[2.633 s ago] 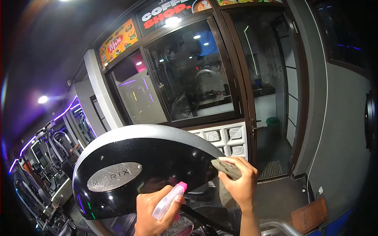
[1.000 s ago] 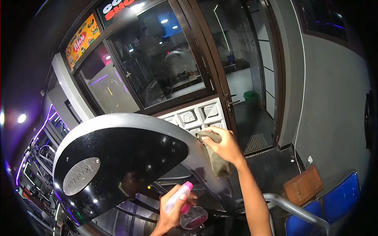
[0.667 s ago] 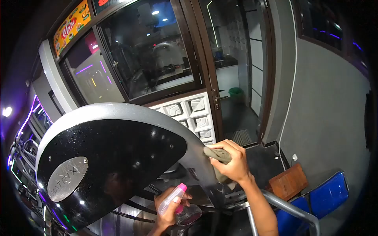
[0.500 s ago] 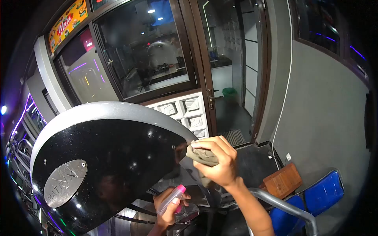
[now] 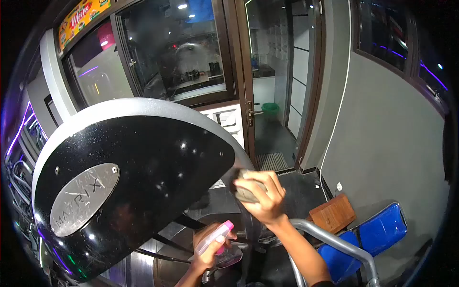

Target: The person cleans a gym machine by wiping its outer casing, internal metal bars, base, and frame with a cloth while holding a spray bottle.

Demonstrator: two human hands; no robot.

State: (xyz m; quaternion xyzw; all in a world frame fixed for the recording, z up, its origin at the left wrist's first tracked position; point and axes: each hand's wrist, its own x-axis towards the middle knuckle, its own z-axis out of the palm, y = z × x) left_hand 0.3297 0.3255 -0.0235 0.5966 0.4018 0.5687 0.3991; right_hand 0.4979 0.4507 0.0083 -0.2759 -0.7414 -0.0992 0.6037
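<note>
My right hand [image 5: 265, 197] is closed round a bunched grey-green cloth [image 5: 249, 189] and presses it to the lower right end of a large curved machine cover. That cover [image 5: 158, 158] is glossy black with a silver rim and carries an oval metal plate [image 5: 85, 200] marked MATRIX. Lower down, my left hand [image 5: 210, 248] grips a clear spray bottle [image 5: 213, 244] with a pink nozzle, held tilted below the cover. Part of the bottle is hidden by my fingers.
A grey metal tube [image 5: 334, 241] curves below my right forearm. Beyond it are blue chairs [image 5: 382, 229] and a brown wooden box [image 5: 333, 214] by the grey wall [image 5: 392, 143]. A glass door [image 5: 272, 86] and window stand behind the machine.
The view has shifted, so the cover appears higher and more of its lower edge shows. My right hand and the cloth stay at the cover's right end; the bottle remains in my left hand.
</note>
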